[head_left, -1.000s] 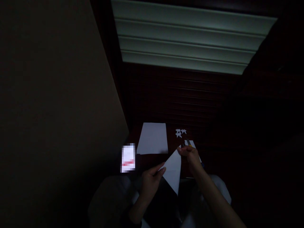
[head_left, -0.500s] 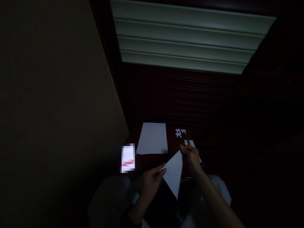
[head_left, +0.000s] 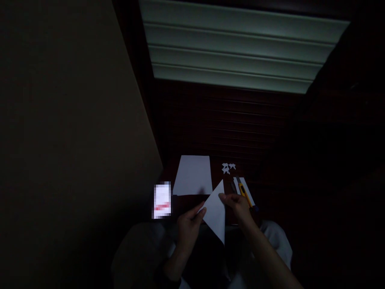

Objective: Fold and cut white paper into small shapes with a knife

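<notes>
A white sheet of paper (head_left: 215, 210), folded into a triangle, is held up over the near edge of the dark table. My left hand (head_left: 190, 224) pinches its left corner between thumb and fingers. On the right edge, below the top point, my right hand (head_left: 237, 205) grips the paper with thumb and forefinger. A yellow box cutter (head_left: 245, 194) lies just beyond my right hand, on a white paper strip (head_left: 249, 192). Several small folded paper shapes (head_left: 227, 168) sit farther back.
A flat stack of white paper (head_left: 194, 174) lies at the table's back left. Left of it glows a blurred-out bright screen (head_left: 161, 200). A wall (head_left: 75, 120) rises on the left, and a slatted panel (head_left: 234, 44) stands behind the table.
My right hand has come down and slightly left along the paper's right edge, uncovering the box cutter. The folded paper has shifted a little up and left with my left hand.
</notes>
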A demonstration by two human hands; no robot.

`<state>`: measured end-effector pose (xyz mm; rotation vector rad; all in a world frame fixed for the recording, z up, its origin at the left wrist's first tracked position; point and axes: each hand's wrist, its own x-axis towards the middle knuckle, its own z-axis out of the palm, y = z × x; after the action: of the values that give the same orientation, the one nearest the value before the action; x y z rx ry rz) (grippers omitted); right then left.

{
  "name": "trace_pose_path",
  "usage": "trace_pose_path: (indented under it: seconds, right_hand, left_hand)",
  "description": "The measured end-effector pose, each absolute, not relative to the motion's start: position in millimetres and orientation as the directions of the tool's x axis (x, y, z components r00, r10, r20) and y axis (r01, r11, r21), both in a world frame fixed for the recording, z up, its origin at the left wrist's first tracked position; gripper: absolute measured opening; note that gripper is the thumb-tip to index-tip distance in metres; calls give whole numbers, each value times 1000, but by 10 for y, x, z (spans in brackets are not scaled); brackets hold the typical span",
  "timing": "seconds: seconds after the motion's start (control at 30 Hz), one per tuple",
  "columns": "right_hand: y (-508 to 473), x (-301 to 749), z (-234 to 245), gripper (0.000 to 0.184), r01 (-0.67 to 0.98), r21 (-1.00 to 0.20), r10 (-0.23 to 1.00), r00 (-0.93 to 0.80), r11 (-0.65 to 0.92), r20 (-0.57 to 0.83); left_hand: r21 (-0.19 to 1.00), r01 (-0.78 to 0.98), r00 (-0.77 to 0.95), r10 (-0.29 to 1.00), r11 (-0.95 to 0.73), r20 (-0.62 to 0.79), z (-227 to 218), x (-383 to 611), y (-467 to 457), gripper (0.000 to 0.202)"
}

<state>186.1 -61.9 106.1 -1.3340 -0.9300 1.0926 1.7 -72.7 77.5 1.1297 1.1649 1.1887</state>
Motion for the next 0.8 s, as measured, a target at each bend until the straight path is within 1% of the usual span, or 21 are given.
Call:
trace_pose_path:
  seconds: [0.17,0.3,0.43,0.57,0.7,0.8]
  right_hand:
    - [-656,1850,1071,33,-75,-992,954,277,-100,-117]
    - [-668,1855,1043,33,-114,-986,963,229,-121,-144]
    - [-664,1869,973,34,-72,-990,960,244,-125,-139]
    - [-657,1859,915,33,-93,-987,958,245,-128,-147]
    - [-651,1836,887,35,-70,-990,951,276,-122,-137]
    - [-645,1823,882,33,-113,-987,951,276,-116,-143]
  left_hand:
    - [997,-64,23,999,48,-47,779,20,-718,37]
    - [997,-68,21,999,42,-41,779,14,-719,37]
    - [995,-79,15,998,56,-55,768,16,-713,38]
    - [995,-77,-2,998,56,-56,756,25,-686,39]
    - [996,-74,-36,998,46,-49,749,50,-636,39]
    - [994,-99,-41,998,45,-49,750,80,-603,40]
